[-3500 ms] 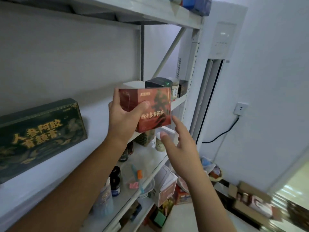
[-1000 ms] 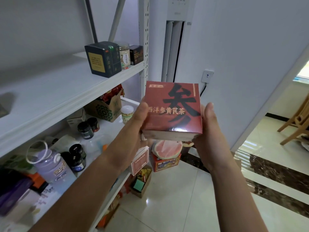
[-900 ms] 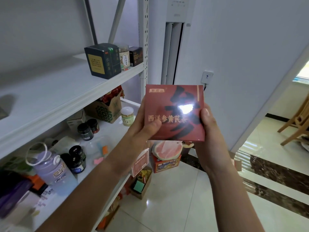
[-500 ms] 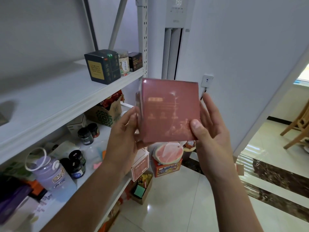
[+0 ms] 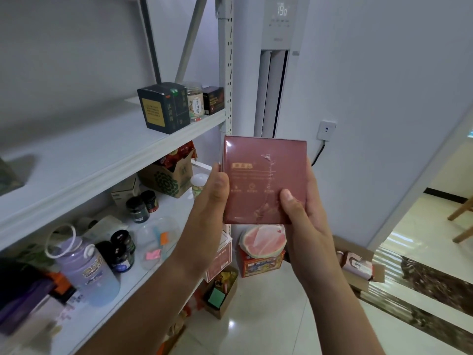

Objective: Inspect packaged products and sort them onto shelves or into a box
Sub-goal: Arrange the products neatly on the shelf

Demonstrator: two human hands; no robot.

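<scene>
Red square shrink-wrapped box (image 5: 265,180) is in the air, held by both hands, just right of the white metal shelf unit (image 5: 102,155) and above the tiled floor (image 5: 256,316).

- Face toward camera: plain red, small gold label upper left, faint print lines under it, wrap seam running down the middle. Text too small to read.
- Left hand (image 5: 213,190): grips the box's left edge, back of hand toward camera, fingers go behind the box.
- Right hand (image 5: 304,213): thumb pressed on the front face at lower right, fingers wrapped behind the right edge.
- Box roughly upright, slightly tilted.

Shelf, upper board: dark green carton with yellow label (image 5: 163,108) at the far right end, clear plastic jar with paper label (image 5: 195,102) just beside it, then a small dark brown box (image 5: 213,99) next to the post.

Lower board: open cardboard carton with green round pattern (image 5: 166,179), small white-lidded jar (image 5: 199,184) just right of it, dark glass jars (image 5: 138,208) nearer, lavender water jug with white loop handle (image 5: 87,267) nearest. Other small items there are blurred.

Floor: red carton (image 5: 261,262) with a pink round watermelon-print item (image 5: 263,242) on top, directly below the held box. Open brown cardboard box (image 5: 358,267) to the right, by the wall, with pink packs inside.

Behind: white tower air conditioner (image 5: 279,60), display reads 19. White wall socket (image 5: 326,130) to its right, black cable plugged in.
</scene>
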